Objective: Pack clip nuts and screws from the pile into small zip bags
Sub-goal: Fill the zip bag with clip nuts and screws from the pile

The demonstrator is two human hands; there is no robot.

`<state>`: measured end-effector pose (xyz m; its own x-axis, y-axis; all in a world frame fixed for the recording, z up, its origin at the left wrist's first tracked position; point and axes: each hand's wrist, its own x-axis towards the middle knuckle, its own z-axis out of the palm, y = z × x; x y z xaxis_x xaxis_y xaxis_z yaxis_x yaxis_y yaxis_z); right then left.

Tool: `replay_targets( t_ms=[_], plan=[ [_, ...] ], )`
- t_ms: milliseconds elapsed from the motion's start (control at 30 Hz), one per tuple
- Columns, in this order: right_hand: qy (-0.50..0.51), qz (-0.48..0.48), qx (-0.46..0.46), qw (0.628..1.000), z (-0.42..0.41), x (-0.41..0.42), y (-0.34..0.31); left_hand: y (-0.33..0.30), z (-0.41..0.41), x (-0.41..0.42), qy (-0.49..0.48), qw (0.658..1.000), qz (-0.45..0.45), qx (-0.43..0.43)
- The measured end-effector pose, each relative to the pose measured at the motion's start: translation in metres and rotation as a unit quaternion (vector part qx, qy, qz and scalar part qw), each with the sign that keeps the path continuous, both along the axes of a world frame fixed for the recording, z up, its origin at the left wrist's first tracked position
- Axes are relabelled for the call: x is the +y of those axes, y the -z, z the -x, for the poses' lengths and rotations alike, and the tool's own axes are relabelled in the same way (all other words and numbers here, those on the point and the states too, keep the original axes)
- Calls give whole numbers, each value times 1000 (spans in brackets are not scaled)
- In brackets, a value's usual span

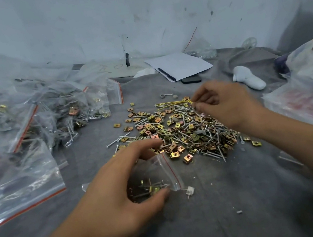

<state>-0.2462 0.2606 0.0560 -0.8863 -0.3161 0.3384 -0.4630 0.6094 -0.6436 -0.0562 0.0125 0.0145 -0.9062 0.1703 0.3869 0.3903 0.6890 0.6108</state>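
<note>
The clip nuts (pixel 186 157) are brass-yellow plated metal with a dull shine; the screws (pixel 210 151) are silvery metal. The zip bag (pixel 167 170) is clear, glossy plastic film with a red strip. A matt grey cloth (pixel 236 198) lies under them. The paper (pixel 182 64) is matt white.

left hand (pixel 119 187) gripping, right hand (pixel 225 103) pinching
</note>
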Motion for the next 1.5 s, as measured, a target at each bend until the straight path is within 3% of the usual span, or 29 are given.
replay_targets(
  t_ms=[167, 367, 467, 600, 667, 767, 933, 1167, 1500],
  plan=[
    [-30, 195, -162, 967, -47, -12, -12, 2, 3, -1, -26, 999, -19, -8],
    [-130, 199, -304, 922, -96, -37, -5, 4, 5, 2, -27, 1000, -8, -2],
    [-124, 159, -246, 948, -85, -45, -1, 6, 4, 1, -28, 1000, -3, 5],
    [-20, 55, -56, 997, -35, -32, 1, 6, 3, 0, -22, 1000, 11, 16],
    [-15, -53, 40, 998, -17, -23, 7, 6, 2, 0, -13, 1000, 20, 18],
    [-77, -210, 115, 968, -3, -24, 19, 6, 0, 2, -8, 999, 47, 26],
    [-91, -267, 103, 954, 5, -29, 23, 4, -2, 3, -3, 995, 89, 38],
    [-34, -231, 56, 971, 13, -20, 17, 3, -3, 4, 3, 994, 97, 43],
    [-57, -263, 95, 959, 16, -22, 25, 3, -3, 2, 8, 993, 105, 46]
  ],
)
